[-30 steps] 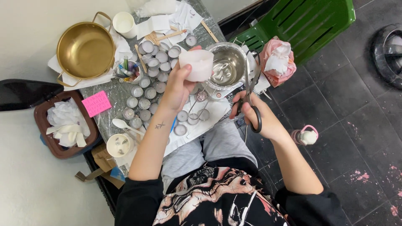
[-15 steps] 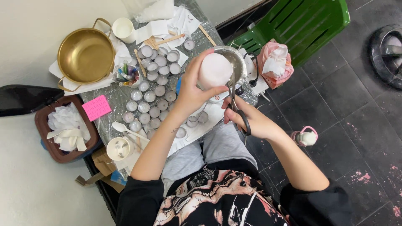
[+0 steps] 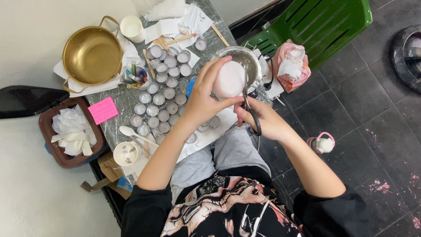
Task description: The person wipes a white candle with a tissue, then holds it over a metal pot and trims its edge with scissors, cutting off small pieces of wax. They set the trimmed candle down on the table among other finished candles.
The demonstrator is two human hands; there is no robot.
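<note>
The left hand (image 3: 202, 100) is wrapped around a pale pink cup (image 3: 229, 79), tipped so its round base faces the camera, held above the steel pot (image 3: 244, 59) at the table's right edge. The right hand (image 3: 262, 118) is closed through the loops of the scissors (image 3: 251, 105), whose blades are laid up against the cup's right side; whether the blades are parted cannot be told.

For a clean cut, the cup is best kept steady over the pot and the blades set squarely against the rim, with the thumb kept clear of the edges.

Going down in size: a green slatted plastic chair (image 3: 324, 22) is seen beyond the table, a glossy brass-coloured two-handled pan (image 3: 91, 55) sits on crumpled white paper, and a brown bin (image 3: 70, 131) is stuffed with white tissue. A cluster of small round metal tealight cups (image 3: 163, 94) is spread over the wrinkled foil table cover (image 3: 119, 98). A bright pink flat card (image 3: 103, 110) lies beside them, near a white plastic spoon (image 3: 131, 132).
</note>
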